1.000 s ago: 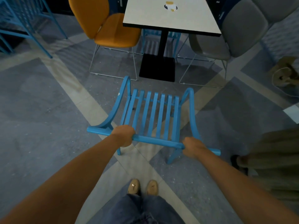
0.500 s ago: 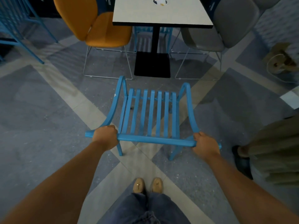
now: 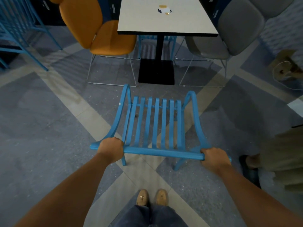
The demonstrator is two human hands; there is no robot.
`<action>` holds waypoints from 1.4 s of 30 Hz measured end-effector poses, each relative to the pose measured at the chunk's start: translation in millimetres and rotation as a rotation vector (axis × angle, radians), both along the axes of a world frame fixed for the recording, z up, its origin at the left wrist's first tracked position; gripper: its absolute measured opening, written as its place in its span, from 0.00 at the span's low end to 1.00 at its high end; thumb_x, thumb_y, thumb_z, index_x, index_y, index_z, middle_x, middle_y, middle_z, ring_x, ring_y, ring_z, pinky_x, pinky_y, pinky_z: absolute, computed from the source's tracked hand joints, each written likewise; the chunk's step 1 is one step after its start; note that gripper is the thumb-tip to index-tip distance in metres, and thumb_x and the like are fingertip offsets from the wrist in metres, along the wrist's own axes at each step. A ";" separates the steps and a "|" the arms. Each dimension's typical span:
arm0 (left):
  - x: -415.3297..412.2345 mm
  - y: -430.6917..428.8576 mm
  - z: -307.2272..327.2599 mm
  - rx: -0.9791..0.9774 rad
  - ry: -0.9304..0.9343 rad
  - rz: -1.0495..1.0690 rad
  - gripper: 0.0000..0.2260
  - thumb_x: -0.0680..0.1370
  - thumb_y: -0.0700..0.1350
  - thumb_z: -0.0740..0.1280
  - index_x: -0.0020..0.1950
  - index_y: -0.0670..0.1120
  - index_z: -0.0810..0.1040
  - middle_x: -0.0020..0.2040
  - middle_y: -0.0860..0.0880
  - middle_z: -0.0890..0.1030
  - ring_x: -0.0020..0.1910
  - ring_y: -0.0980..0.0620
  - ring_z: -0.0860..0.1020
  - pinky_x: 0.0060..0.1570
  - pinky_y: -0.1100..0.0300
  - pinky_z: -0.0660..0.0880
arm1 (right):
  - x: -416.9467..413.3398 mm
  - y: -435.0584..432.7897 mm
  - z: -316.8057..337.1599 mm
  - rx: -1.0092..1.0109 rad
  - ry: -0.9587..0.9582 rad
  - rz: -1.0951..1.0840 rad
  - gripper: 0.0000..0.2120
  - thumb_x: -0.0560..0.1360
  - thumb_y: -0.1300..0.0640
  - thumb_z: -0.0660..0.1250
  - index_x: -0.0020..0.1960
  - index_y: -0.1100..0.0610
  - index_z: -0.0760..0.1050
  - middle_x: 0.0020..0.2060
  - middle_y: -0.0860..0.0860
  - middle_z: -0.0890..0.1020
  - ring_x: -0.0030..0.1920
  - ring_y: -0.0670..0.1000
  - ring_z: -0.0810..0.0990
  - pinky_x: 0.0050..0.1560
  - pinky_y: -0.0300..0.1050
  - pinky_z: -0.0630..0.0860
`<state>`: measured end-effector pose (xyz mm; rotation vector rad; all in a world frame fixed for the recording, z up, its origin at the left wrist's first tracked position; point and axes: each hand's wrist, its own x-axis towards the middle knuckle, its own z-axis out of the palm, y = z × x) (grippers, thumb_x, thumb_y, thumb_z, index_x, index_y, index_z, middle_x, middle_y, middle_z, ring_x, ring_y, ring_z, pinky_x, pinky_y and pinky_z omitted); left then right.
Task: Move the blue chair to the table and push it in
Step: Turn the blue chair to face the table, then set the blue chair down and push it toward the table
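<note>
The blue chair [image 3: 155, 125] with a slatted seat and curved armrests stands on the floor in front of me, its front facing the table. My left hand [image 3: 112, 149] grips the left end of its top back rail and my right hand [image 3: 214, 157] grips the right end. The white table [image 3: 165, 17] on a black pedestal base [image 3: 156, 72] stands ahead, a short gap of floor beyond the chair's front. The chair's front legs are hidden under the seat.
An orange chair [image 3: 98, 27] sits at the table's left and a grey chair [image 3: 229, 30] at its right. Another person's leg and shoe [image 3: 270, 161] are close on my right. Blue metal frames [image 3: 19, 30] stand at far left. A small item [image 3: 164, 10] lies on the tabletop.
The chair has straightened to face the table squarely. My right hand slid outward to the right end of the rail. The table sits nearer in view.
</note>
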<state>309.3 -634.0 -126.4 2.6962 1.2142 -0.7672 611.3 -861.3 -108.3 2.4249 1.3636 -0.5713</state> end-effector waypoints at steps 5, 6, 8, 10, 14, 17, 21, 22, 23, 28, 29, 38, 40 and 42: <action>8.3 12.9 -1.4 0.000 -0.003 -0.001 0.16 0.75 0.45 0.60 0.58 0.50 0.81 0.52 0.49 0.83 0.51 0.47 0.81 0.52 0.53 0.79 | 10.0 13.4 2.6 -0.017 0.025 -0.017 0.09 0.72 0.51 0.64 0.51 0.51 0.77 0.50 0.53 0.84 0.52 0.57 0.81 0.52 0.50 0.77; 10.5 17.0 -1.2 0.001 0.001 -0.003 0.16 0.75 0.45 0.60 0.58 0.50 0.81 0.53 0.49 0.83 0.52 0.47 0.81 0.52 0.53 0.79 | 11.8 17.2 2.6 -0.016 0.026 -0.020 0.10 0.71 0.51 0.64 0.51 0.51 0.77 0.50 0.53 0.84 0.53 0.57 0.81 0.53 0.50 0.77; 16.3 26.1 -0.5 0.012 0.007 -0.006 0.15 0.75 0.45 0.60 0.58 0.50 0.81 0.53 0.49 0.83 0.52 0.47 0.81 0.52 0.53 0.79 | 16.3 26.1 2.0 -0.014 0.035 -0.022 0.11 0.72 0.51 0.64 0.53 0.50 0.77 0.51 0.52 0.83 0.53 0.57 0.81 0.54 0.50 0.77; 24.0 36.5 1.4 0.025 0.011 -0.017 0.15 0.75 0.44 0.60 0.58 0.50 0.81 0.54 0.49 0.82 0.53 0.47 0.81 0.52 0.54 0.79 | 21.9 35.7 2.8 -0.017 0.038 -0.013 0.12 0.72 0.51 0.64 0.54 0.50 0.77 0.51 0.52 0.83 0.54 0.56 0.81 0.55 0.50 0.77; 40.1 55.1 7.6 0.038 0.021 -0.022 0.14 0.75 0.45 0.60 0.57 0.50 0.81 0.52 0.49 0.83 0.53 0.47 0.81 0.51 0.54 0.78 | 37.5 53.3 7.5 -0.023 0.000 0.000 0.13 0.73 0.50 0.63 0.55 0.51 0.78 0.52 0.54 0.83 0.55 0.58 0.81 0.56 0.50 0.76; 56.1 71.1 11.5 0.049 0.016 -0.023 0.13 0.76 0.46 0.60 0.55 0.50 0.81 0.51 0.49 0.83 0.52 0.47 0.81 0.51 0.54 0.78 | 53.9 72.0 8.9 -0.027 -0.004 0.004 0.14 0.72 0.49 0.63 0.56 0.50 0.78 0.53 0.54 0.83 0.55 0.58 0.81 0.57 0.51 0.76; 80.6 91.7 16.1 0.057 0.018 -0.002 0.12 0.76 0.46 0.60 0.55 0.49 0.81 0.51 0.49 0.83 0.52 0.46 0.81 0.51 0.53 0.78 | 81.6 98.3 13.4 -0.035 -0.021 0.005 0.15 0.73 0.49 0.62 0.57 0.50 0.78 0.54 0.54 0.83 0.56 0.58 0.80 0.57 0.50 0.77; 87.1 96.2 15.0 0.059 0.012 0.003 0.13 0.76 0.45 0.60 0.55 0.49 0.81 0.51 0.49 0.83 0.52 0.46 0.81 0.51 0.53 0.78 | 88.2 104.9 13.8 -0.029 -0.022 0.002 0.15 0.73 0.50 0.62 0.57 0.50 0.78 0.55 0.54 0.83 0.56 0.58 0.80 0.57 0.50 0.77; 92.8 101.6 14.3 0.058 0.014 0.007 0.13 0.76 0.45 0.60 0.55 0.49 0.81 0.51 0.49 0.83 0.51 0.47 0.81 0.51 0.53 0.78 | 94.3 111.8 14.4 -0.031 -0.021 0.009 0.15 0.73 0.50 0.62 0.57 0.50 0.78 0.55 0.54 0.83 0.56 0.58 0.80 0.57 0.50 0.77; 116.1 132.6 16.1 0.057 0.021 0.028 0.13 0.76 0.46 0.61 0.56 0.50 0.81 0.51 0.49 0.83 0.51 0.47 0.81 0.52 0.53 0.79 | 120.3 146.0 17.0 -0.036 -0.003 0.050 0.14 0.73 0.52 0.62 0.57 0.51 0.78 0.54 0.55 0.82 0.56 0.59 0.80 0.56 0.51 0.77; 120.7 139.0 16.9 0.055 0.022 0.038 0.13 0.76 0.45 0.61 0.56 0.50 0.81 0.51 0.49 0.83 0.52 0.47 0.81 0.52 0.53 0.79 | 125.1 153.7 18.4 -0.038 -0.002 0.055 0.14 0.72 0.53 0.62 0.57 0.51 0.78 0.54 0.55 0.82 0.56 0.59 0.80 0.56 0.51 0.77; 165.4 204.6 13.6 0.023 0.004 0.068 0.13 0.76 0.46 0.62 0.57 0.50 0.81 0.52 0.49 0.83 0.52 0.47 0.81 0.54 0.52 0.79 | 172.4 219.1 12.3 -0.025 0.017 0.053 0.15 0.72 0.52 0.62 0.58 0.50 0.77 0.54 0.55 0.82 0.56 0.58 0.80 0.57 0.51 0.76; 174.0 223.3 12.9 0.013 -0.007 0.071 0.14 0.75 0.46 0.62 0.57 0.49 0.81 0.52 0.49 0.83 0.52 0.47 0.82 0.54 0.51 0.79 | 180.4 234.9 11.8 -0.025 0.020 0.046 0.16 0.73 0.52 0.62 0.59 0.50 0.77 0.54 0.54 0.82 0.57 0.57 0.80 0.58 0.51 0.76; 183.6 240.9 13.8 0.012 -0.007 0.059 0.14 0.75 0.46 0.62 0.57 0.49 0.81 0.52 0.49 0.83 0.52 0.47 0.81 0.54 0.52 0.79 | 189.6 251.8 10.7 -0.027 0.024 0.031 0.17 0.72 0.51 0.62 0.60 0.49 0.76 0.55 0.53 0.82 0.57 0.57 0.80 0.58 0.51 0.76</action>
